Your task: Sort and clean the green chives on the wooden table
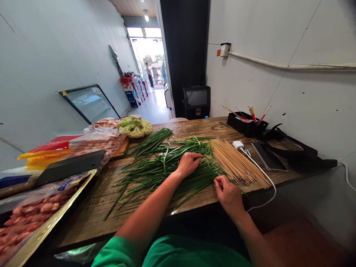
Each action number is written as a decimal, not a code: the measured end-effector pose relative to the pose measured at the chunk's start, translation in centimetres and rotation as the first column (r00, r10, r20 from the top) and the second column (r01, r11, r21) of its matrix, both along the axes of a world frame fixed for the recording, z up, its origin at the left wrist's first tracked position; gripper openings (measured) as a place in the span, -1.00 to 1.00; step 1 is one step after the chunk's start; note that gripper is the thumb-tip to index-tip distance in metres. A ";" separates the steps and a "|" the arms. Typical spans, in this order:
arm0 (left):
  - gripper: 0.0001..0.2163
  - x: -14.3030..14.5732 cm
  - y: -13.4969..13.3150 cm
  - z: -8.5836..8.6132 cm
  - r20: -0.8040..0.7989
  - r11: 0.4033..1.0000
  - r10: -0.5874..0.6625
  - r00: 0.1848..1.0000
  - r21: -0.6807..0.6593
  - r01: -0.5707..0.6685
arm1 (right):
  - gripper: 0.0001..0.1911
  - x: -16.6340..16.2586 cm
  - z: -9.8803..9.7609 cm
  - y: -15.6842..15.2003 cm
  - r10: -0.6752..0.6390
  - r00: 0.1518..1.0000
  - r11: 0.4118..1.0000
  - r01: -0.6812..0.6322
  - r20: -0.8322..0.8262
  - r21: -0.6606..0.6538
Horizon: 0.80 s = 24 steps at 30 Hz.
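A wide heap of long green garlic chives (150,168) is spread over the wooden table (94,211). My left hand (189,164) is closed over the heap, its fingertips pinched together at the chives near their cut ends. Lower and to the right, my right hand (228,193) is closed too, thumb against the curled fingers. It is at the front edge of the table, beside the chive ends; what it pinches is too small to tell. Many thin bamboo skewers (236,161) lie side by side just right of the chives.
A cauliflower (135,127) sits behind the chives. At left a cleaver (71,167) rests above a gold-rimmed tray (52,222) of bagged meat (36,215). To the right are a white charger (238,145) with cable, a phone (269,157), a black strap (294,150) and a black holder (247,126).
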<state>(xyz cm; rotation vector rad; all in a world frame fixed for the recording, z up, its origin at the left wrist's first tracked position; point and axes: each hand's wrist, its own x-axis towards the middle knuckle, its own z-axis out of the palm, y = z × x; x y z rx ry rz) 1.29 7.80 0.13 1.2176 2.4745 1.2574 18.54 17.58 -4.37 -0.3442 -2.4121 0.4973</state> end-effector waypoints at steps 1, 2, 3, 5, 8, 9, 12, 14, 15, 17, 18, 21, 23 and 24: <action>-0.75 0.0 0.0 -0.1 0.000 1.000 0.000 1.000 0.002 0.000 | -0.83 0.0 0.0 0.0 0.001 1.000 1.000 -0.001 0.000 0.003; -0.75 -0.1 0.0 -0.1 0.000 1.000 0.000 1.000 0.003 0.000 | -0.83 0.0 0.0 0.0 0.002 1.000 1.000 -0.002 -0.001 0.005; -0.75 -0.1 0.0 -0.1 0.000 1.000 0.001 1.000 0.002 -0.001 | -0.82 0.0 0.1 0.0 0.005 1.000 1.000 -0.005 -0.003 0.007; -0.76 -0.1 0.0 -0.1 0.000 1.000 0.007 1.000 -0.001 -0.007 | -0.82 0.0 0.1 0.0 0.006 1.000 1.000 -0.005 -0.005 0.005; -0.75 0.0 0.0 0.0 0.004 1.000 0.013 1.000 -0.007 -0.013 | -0.81 0.0 0.0 0.0 -0.005 1.000 1.000 0.005 0.006 0.000; -0.75 0.0 0.0 0.1 0.006 1.000 0.013 1.000 -0.009 -0.013 | -0.80 0.0 0.0 0.0 -0.010 1.000 1.000 0.010 0.013 -0.002; -0.76 0.1 0.0 0.1 0.013 1.000 0.010 1.000 -0.010 -0.010 | -0.79 0.0 -0.1 0.0 -0.015 1.000 1.000 0.016 0.025 -0.011; -0.76 0.0 0.0 0.1 0.017 1.000 0.007 1.000 -0.005 -0.007 | -0.79 0.0 -0.1 0.0 -0.012 1.000 1.000 0.013 0.023 -0.014; -0.76 0.0 0.0 0.0 0.019 1.000 0.006 1.000 -0.002 -0.006 | -0.79 0.0 -0.1 0.0 -0.010 1.000 1.000 0.010 0.022 -0.015; -0.76 -0.1 0.0 -0.1 0.017 1.000 0.002 1.000 0.001 -0.002 | -0.80 0.0 0.0 0.1 -0.005 1.000 1.000 0.005 0.020 -0.014; -0.76 -0.1 0.0 -0.2 0.014 1.000 -0.002 1.000 0.003 0.002 | -0.80 0.0 0.0 0.1 -0.002 1.000 1.000 0.002 0.021 -0.013; -0.76 -0.3 0.0 -0.4 0.004 1.000 -0.014 1.000 0.009 0.014 | -0.81 0.1 0.2 0.0 0.005 1.000 1.000 -0.005 0.030 -0.014; -0.76 -0.3 0.1 -0.5 0.007 1.000 -0.016 1.000 0.010 0.015 | -0.81 0.1 0.2 0.0 0.003 0.999 1.000 -0.002 0.033 -0.013; -0.76 -0.4 0.0 -0.5 0.009 1.000 -0.016 1.000 0.008 0.016 | -0.80 0.1 0.2 0.0 -0.002 0.999 1.000 0.002 0.032 -0.012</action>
